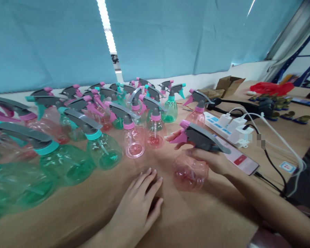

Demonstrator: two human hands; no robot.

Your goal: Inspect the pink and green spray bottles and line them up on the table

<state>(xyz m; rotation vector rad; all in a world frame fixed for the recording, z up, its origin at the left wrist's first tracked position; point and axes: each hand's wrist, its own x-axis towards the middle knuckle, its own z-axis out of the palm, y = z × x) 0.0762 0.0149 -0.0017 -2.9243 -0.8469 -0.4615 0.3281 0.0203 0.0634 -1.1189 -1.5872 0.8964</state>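
My right hand (209, 158) is closed around the neck of a pink spray bottle (189, 172), which stands just off or on the wooden table (196, 220). Its grey trigger head with a pink nozzle (201, 136) points left, and one finger lies along the trigger. My left hand (141, 203) rests flat on the table with its fingers stretched out, holding nothing, a little left of that bottle. Several pink and green spray bottles (103, 144) with grey heads stand crowded across the left and middle of the table.
A white power strip (222, 125) with plugged chargers and cables lies to the right, beside a phone (239, 158). A cardboard box (228, 84), a red bag (271, 88) and small dark caps (286, 113) sit at the far right. Blue blinds hang behind.
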